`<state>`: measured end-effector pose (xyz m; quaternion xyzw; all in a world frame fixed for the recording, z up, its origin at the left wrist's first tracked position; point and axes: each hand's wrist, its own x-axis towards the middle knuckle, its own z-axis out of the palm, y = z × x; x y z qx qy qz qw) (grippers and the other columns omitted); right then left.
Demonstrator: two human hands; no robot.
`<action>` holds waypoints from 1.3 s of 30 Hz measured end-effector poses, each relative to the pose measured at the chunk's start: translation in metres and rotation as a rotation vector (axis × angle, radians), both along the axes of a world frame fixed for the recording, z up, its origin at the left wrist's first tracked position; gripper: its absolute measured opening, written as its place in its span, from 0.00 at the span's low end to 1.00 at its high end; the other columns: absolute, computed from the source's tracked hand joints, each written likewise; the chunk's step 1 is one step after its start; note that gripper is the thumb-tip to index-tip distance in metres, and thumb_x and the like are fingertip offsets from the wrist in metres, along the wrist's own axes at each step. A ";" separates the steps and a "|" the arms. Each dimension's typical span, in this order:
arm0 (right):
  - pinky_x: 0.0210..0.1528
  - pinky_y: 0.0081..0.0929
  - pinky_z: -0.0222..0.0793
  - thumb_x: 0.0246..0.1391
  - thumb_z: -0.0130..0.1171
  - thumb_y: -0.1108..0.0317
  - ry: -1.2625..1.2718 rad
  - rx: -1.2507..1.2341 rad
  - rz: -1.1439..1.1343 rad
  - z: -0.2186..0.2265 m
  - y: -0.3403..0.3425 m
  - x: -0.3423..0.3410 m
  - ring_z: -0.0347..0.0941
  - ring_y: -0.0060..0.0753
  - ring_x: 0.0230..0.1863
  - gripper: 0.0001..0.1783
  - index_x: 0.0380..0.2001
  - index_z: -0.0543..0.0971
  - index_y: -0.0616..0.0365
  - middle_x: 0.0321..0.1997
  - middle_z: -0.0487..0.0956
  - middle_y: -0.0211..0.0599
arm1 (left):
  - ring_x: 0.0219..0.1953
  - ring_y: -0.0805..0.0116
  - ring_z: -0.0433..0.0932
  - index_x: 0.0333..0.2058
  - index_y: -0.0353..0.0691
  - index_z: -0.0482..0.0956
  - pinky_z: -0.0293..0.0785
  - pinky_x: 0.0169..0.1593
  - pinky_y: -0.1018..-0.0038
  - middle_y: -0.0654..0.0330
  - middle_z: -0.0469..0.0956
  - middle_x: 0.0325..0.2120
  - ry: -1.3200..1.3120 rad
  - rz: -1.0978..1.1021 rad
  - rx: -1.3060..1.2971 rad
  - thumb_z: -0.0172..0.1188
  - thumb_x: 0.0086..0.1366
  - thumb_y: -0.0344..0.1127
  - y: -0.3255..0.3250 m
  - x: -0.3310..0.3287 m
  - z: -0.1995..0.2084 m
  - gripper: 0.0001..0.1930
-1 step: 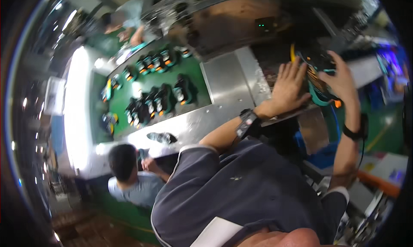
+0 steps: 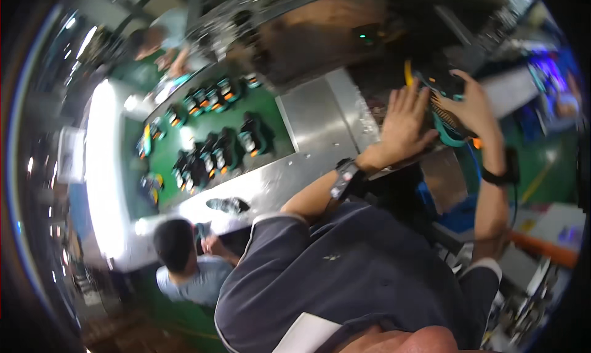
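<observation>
1. At upper right, just below a dark machine (image 2: 431, 36) with a small green light (image 2: 362, 36): one shoe (image 2: 446, 120), black and teal with orange striping and an orange spot at the lower end, set between two bare hands.
2. On the shoe's left: the left hand (image 2: 403, 124), flat and open, back of the hand toward the viewer, fingers pointing upward, fingertips close to the shoe; cannot tell whether touching.
3. On its right: the right hand (image 2: 475, 112), curved about that side, thumb reaching across toward the middle, forefinger stretched upward. Cannot tell whether gripping firmly or only resting there, other fingers being hidden.
4. Around the left wrist, a black watch (image 2: 347, 173); around the right, a black band (image 2: 496, 178).
5. Left of the hands, a bare steel plate (image 2: 317, 110); beyond it, a green surface (image 2: 237, 116) bearing similar shoes (image 2: 249, 136) in loose rows.
6. On the steel ledge (image 2: 271, 177) in front, a greyish object (image 2: 228, 204), too blurred to name.
7. At lower left, a co-worker (image 2: 194, 276) in light blue, hands together; at upper left, another person (image 2: 167, 36), blurred.
</observation>
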<state>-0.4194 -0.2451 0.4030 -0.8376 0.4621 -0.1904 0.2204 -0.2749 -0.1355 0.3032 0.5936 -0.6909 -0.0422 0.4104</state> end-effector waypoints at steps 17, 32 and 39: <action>0.45 0.36 0.73 0.39 0.71 0.53 -0.251 -0.244 -0.357 -0.015 0.055 0.003 0.79 0.46 0.42 0.33 0.50 0.75 0.53 0.40 0.81 0.47 | 0.64 0.47 0.59 0.60 0.26 0.59 0.52 0.66 0.59 0.39 0.62 0.60 0.398 -0.224 -0.055 0.64 0.60 0.35 0.003 0.024 -0.009 0.34; 0.53 0.27 0.68 0.36 0.72 0.71 -1.061 -0.274 -1.222 -0.033 0.442 -0.224 0.72 0.26 0.48 0.37 0.54 0.70 0.58 0.46 0.78 0.36 | 0.44 0.65 0.77 0.51 0.30 0.70 0.73 0.50 0.67 0.55 0.76 0.44 0.856 -1.186 1.030 0.47 0.71 0.43 0.206 -0.264 0.014 0.21; 0.51 0.27 0.69 0.40 0.66 0.71 -0.893 -0.565 -1.780 -0.054 0.624 -0.342 0.74 0.29 0.44 0.32 0.52 0.72 0.64 0.44 0.79 0.39 | 0.44 0.77 0.73 0.61 0.37 0.65 0.68 0.44 0.79 0.61 0.73 0.50 0.553 -1.505 1.404 0.51 0.69 0.52 0.306 -0.491 0.004 0.29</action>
